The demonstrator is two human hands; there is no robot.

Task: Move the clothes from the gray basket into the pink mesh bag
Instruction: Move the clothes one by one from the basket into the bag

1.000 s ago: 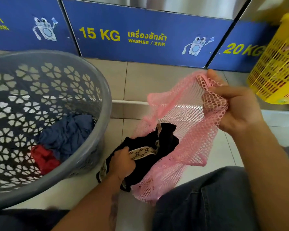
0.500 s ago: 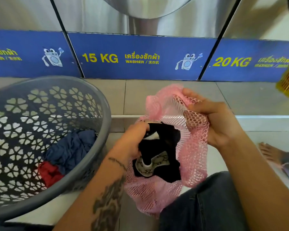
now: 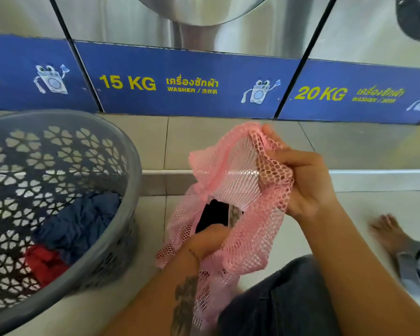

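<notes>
The gray basket (image 3: 131,170) sits tilted on the floor at the left, with a blue garment (image 3: 80,221) and a red garment (image 3: 44,263) inside. My right hand (image 3: 303,183) grips the rim of the pink mesh bag (image 3: 240,180) and holds its mouth up. My left hand (image 3: 211,241) is pushed into the bag's mouth, closed on a black garment (image 3: 216,214) with a patterned band; only part of the garment shows above my fingers.
Steel washers with blue "15 KG" (image 3: 129,82) and "20 KG" panels line the back, above a low tiled step (image 3: 170,178). My dark-trousered knee (image 3: 289,299) is at the bottom. A bare foot (image 3: 388,231) rests on the floor at the right.
My left hand has carried the black garment from outside the bag's mouth down into the bag. The view has tilted up; the yellow basket at the right is out of view.
</notes>
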